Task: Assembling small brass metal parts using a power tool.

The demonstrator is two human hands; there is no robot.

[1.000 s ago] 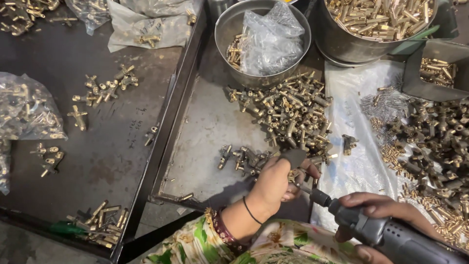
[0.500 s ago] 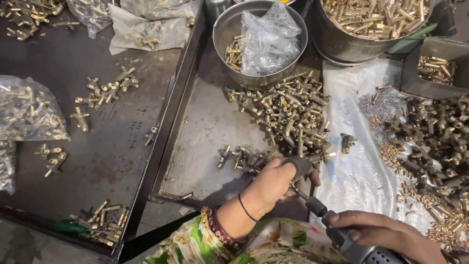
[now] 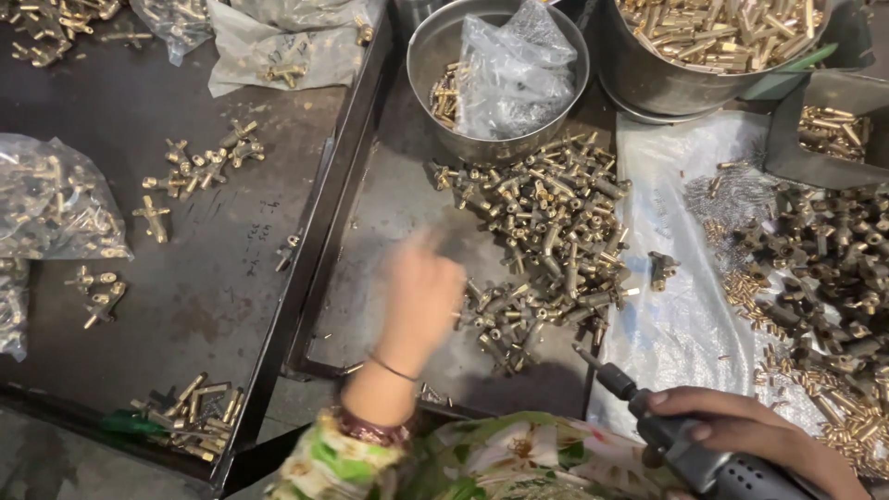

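Steel trays cover the worktop [image 3: 185, 306], dark and scuffed, with a raised edge [image 3: 319, 241] running between the left tray and the middle one. At the top right stands a big metal tub [image 3: 667, 88] heaped with brass rods, and beside it a round steel bowl [image 3: 435, 111] holding a crumpled clear bag [image 3: 519, 69] and a few brass pieces. A white plastic sheet [image 3: 685, 306] lies to the right, with a dark heap of fittings [image 3: 833, 268] on its far side.

Next in size is the pile of brass fittings [image 3: 546, 241] spread over the middle tray just below the bowl. The left hand [image 3: 421, 292] hangs over that pile's near-left edge, blurred with motion; whether its grip is clenched on a piece or released I cannot tell. The right hand [image 3: 741, 431] is at the bottom right, its grip wrapped firmly round a powered driver tool [image 3: 685, 444], whose thin bit [image 3: 593, 359] points up and left toward the loose fittings nearest the body.

Smaller clusters of cross-shaped brass parts [image 3: 204, 162] sit on the left tray, and another small bunch [image 3: 190, 412] lies at its near corner.

The risks, as I judge them: the bit's tip sits close to the path of the moving left hand, so a hasty reach could bring fingers against it. The fittings are small and round, likely to roll or scatter if the pile is swept, and a poorly seated piece could spin or slip under the driver.
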